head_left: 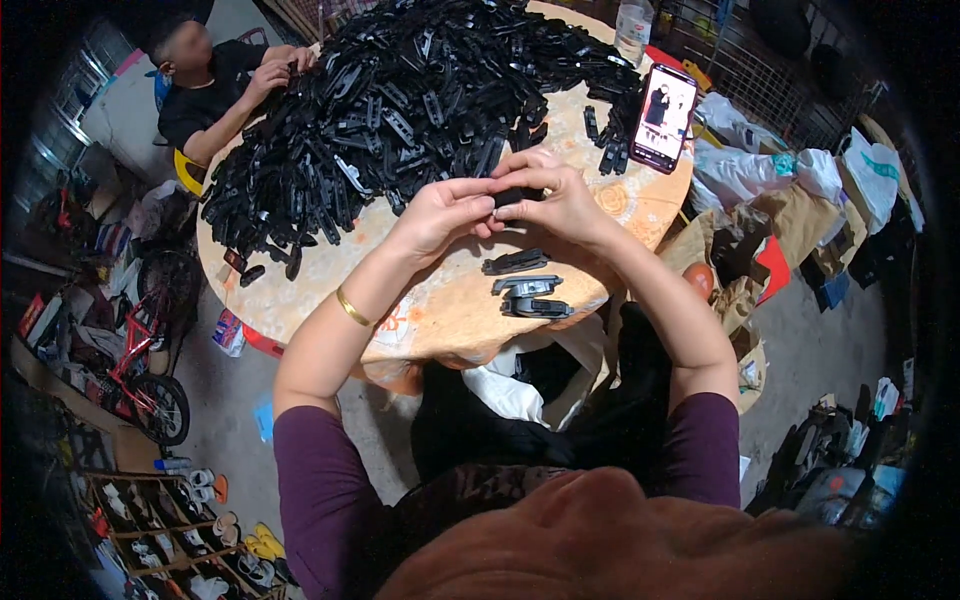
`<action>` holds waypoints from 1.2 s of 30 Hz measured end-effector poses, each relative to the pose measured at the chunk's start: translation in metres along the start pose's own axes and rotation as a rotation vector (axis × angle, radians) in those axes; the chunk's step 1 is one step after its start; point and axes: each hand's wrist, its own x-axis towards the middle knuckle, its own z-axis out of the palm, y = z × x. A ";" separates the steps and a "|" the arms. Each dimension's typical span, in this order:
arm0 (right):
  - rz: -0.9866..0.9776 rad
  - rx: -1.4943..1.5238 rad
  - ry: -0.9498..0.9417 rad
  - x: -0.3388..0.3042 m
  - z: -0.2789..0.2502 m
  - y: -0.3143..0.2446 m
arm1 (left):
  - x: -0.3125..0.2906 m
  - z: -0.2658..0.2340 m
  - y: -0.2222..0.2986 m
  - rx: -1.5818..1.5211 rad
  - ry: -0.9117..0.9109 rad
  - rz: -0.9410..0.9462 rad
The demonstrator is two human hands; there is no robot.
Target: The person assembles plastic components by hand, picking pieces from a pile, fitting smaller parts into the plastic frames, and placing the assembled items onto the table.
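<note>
Both hands meet above the near half of a round table, fingers bent around a small black plastic part [514,197]. My left hand [440,215] pinches its left end, and my right hand [560,203] grips it from the right. The fingers cover much of the part, so its full shape is hidden. Just beyond them a large heap of similar long black plastic pieces [400,120] covers the far and left table. Between my forearms, close to the near edge, lie a few more black pieces [535,300], some with a grey sheen.
A patterned tan cloth [450,320] covers the table. At the right stands a lit phone [664,118] near a clear cup [633,30]. Another person [215,85] sits at the far left, hands at the heap. Bags [750,180], a red bicycle [150,370] and a shoe rack [160,540] surround the table.
</note>
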 end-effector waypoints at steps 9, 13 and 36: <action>0.452 0.453 -0.210 -0.001 -0.013 -0.011 | -0.009 0.024 0.008 0.496 0.176 0.278; 0.491 0.359 -0.219 0.000 -0.018 -0.020 | -0.013 0.028 0.011 0.572 0.171 0.286; 0.220 -0.397 -0.169 -0.003 -0.027 0.039 | 0.024 0.020 -0.028 1.339 0.244 0.562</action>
